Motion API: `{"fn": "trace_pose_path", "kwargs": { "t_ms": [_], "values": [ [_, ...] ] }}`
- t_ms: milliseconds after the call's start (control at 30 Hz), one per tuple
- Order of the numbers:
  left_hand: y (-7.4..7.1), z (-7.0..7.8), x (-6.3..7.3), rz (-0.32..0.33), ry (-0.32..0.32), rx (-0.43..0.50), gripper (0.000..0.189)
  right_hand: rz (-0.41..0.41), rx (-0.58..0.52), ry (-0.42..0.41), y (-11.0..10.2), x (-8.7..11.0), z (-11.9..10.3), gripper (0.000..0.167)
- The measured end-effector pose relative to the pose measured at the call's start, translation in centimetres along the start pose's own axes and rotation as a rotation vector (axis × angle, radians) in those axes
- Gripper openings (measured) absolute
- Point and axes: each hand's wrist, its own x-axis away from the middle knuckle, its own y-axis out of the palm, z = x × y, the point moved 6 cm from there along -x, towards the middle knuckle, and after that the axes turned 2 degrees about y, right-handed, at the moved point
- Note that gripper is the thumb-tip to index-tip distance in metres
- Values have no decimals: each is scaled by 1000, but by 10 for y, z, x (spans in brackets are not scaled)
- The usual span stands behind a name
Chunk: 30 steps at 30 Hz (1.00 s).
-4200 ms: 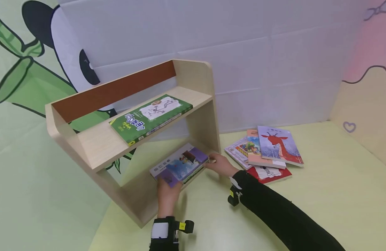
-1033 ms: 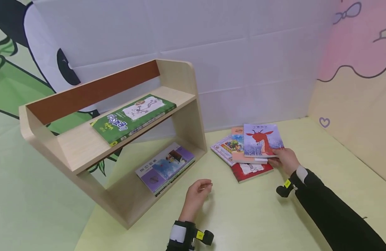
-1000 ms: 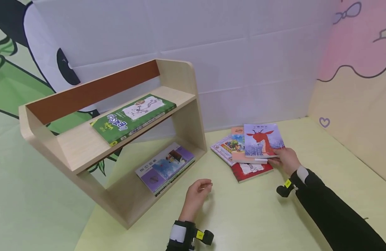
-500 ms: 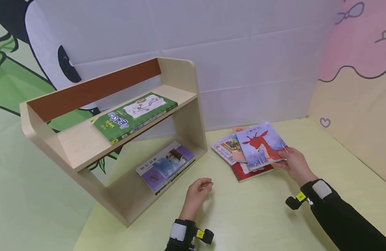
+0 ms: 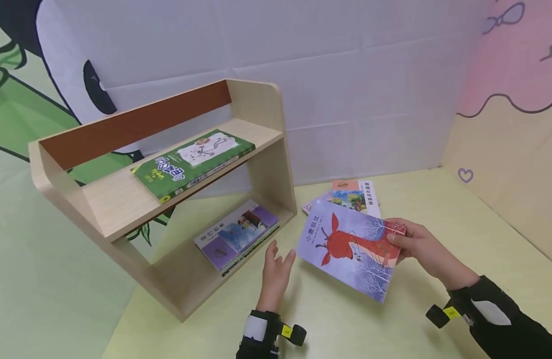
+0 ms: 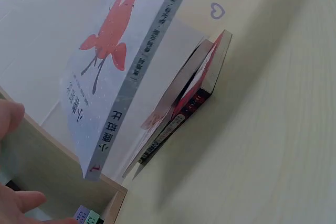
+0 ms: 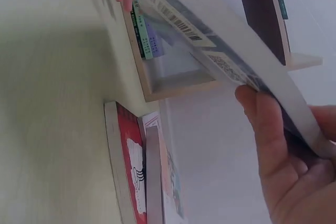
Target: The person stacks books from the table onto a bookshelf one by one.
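Note:
My right hand (image 5: 426, 249) pinches the edge of a lavender picture book (image 5: 347, 244) with a red deer on its cover, thumb on top and fingers underneath. The book hangs tilted above the table, its spine facing the left wrist camera. Close to the book's left side, my left hand (image 5: 276, 276) has thumb and fingers spread, apart from the book and holding nothing. Behind the deer book lies a pile with an orange-edged book (image 5: 352, 194) on top and a red book (image 7: 131, 156) lower down, the latter seen in the right wrist view.
A two-tier wooden bookshelf (image 5: 287, 174) stands at the left. Green books (image 5: 193, 162) lie flat on its upper tier, and a purple-covered book (image 5: 235, 234) tops a stack on the lower one. A pale cloth wall rises behind the yellow table (image 5: 339, 329).
My right hand has lifted the deer book off the pile, turned it and brought it nearer and leftward. My left hand has left the shelf's purple book and its fingers have now spread.

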Motion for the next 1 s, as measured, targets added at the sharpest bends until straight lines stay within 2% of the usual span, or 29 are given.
{"fn": "trace_pose_path", "kwargs": {
  "t_ms": [133,300,400,500,667,867,1000],
  "values": [
    [2,4,3,-13,14,0,70,-105,55,-77,11,7,-8,42],
    [11,4,6,-126,37,-15,62,-207,111,-154,22,15,-14,39],
    [16,4,7,-189,44,-49,57,-241,116,-184,27,17,-16,36],
    [19,3,7,-213,46,-61,54,-253,108,-207,30,19,-17,36],
    [20,0,7,-213,46,-58,51,-267,92,-211,33,19,-19,37],
    [18,-4,9,-225,43,-74,50,-219,74,-138,32,16,-18,38],
    [15,0,10,-198,37,-28,46,-188,69,-87,32,12,-13,42]
  ]
}}
